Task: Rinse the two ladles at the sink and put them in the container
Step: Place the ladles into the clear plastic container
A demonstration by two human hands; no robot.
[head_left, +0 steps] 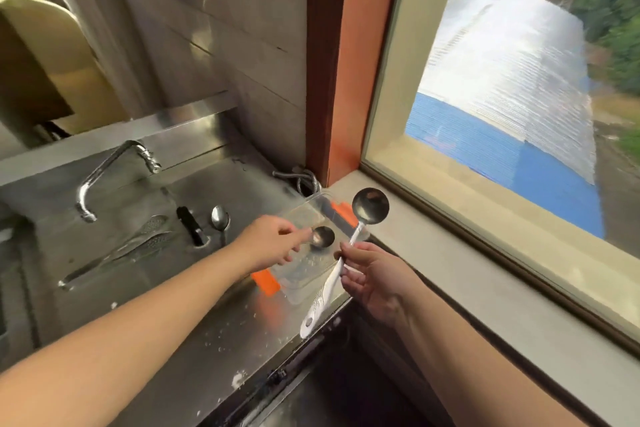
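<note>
A clear plastic container (304,279) with orange clips stands on the steel counter by the window sill. My left hand (270,243) holds a small steel ladle (322,236) by its handle, with the bowl inside the container. My right hand (372,274) grips the white handle of a larger ladle (370,206). That ladle points up, its round bowl raised above the container's far end.
A curved tap (104,172) rises at the back left. Slotted tongs (138,243), a black-handled utensil (190,225) and a spoon (220,218) lie on the steel surface (214,329). A dark sink basin (332,392) opens at the bottom. The window sill (467,274) runs along the right.
</note>
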